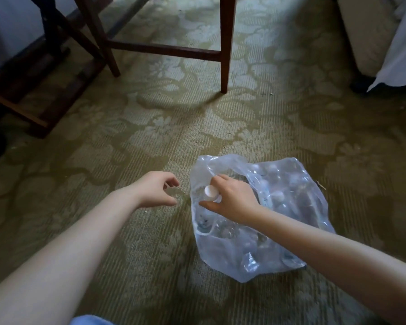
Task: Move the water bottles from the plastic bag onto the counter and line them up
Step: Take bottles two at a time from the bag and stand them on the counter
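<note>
Bottle (210, 191) points cap-up in the bag (295, 184), my right hand (232, 199) holds its neck, my left hand (156, 190) is loose beside.

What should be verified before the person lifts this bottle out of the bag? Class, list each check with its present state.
1. Right hand grips the white-capped bottle just below its cap: ok.
2. Left hand free to steady the plastic bag: ok, it is open beside the bag and holds nothing.
3. Bag's opening loose around the bottle: cannot tell, the plastic is crumpled there.
4. Counter in sight for setting the bottle down: not ok, none shows.
5. Chair legs stand apart from the bag: ok.
</note>
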Available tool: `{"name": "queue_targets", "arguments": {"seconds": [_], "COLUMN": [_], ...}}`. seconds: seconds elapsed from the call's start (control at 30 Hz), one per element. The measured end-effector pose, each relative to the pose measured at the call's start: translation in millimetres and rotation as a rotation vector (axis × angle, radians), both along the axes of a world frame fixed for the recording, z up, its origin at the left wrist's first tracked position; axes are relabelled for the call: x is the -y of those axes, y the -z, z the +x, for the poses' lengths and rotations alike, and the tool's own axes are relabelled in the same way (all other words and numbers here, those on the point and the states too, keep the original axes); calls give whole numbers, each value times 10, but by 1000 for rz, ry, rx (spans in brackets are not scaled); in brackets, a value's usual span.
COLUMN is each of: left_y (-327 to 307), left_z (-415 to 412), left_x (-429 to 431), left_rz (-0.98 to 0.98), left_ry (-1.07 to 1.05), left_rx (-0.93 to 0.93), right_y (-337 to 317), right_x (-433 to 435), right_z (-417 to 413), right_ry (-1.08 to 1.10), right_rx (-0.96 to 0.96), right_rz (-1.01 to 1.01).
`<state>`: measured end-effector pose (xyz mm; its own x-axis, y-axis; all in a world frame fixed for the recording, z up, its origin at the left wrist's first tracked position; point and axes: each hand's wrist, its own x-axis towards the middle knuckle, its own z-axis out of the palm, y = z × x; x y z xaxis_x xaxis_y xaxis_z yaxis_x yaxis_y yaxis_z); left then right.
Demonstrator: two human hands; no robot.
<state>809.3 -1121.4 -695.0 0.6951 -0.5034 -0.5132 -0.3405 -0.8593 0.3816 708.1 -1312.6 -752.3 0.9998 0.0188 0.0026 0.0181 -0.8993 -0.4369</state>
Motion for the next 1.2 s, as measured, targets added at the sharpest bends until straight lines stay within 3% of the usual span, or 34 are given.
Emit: {"name": "queue_targets", "arguments": {"seconds": [0.2,0.27,0.33,0.4,0.5,0.6,0.63,0.7,0.8,0.87,0.97,1.2], "left_y": [-210,-220,-221,-215,-203,-222,-204,-160,-150,-157,-208,-220], "left_z": [-162,-254,-341,-355,-351,-388,-363,-330,-316,-341,-411,-465], "left_x": [40,160,282,330,314,292,282,265,246,289,398,433], "left_rz": [-137,-250,-368,-492,-611,-642,-668,-687,-738,-790,-817,-739], "left_ry": [32,13,-100,-251,-292,-327,-350,-394,-455,-467,-411,-344], "left_rx": [-118,-60,54,158,204,144,116,97,48,-20,-93,-73], "right_y": [-673,-877,-1002,-1089,-1181,-1046,-913,-611,-111,168,423,727], "right_x": [-86,-77,-102,-171,-144,101,180,250,282,399,607,642], "right_z": [198,313,369,387,391,335,337,295,158,90,110,314], "right_ry": [331,376,425,453,340,314,359,402,196,179,420,578], "right_rx": [101,117,122,116,30,17,36,-73,-597,-659,-527,-599], "right_rz": [347,326,432,598,686,1036,1066,831,168,-45,-4,116]}}
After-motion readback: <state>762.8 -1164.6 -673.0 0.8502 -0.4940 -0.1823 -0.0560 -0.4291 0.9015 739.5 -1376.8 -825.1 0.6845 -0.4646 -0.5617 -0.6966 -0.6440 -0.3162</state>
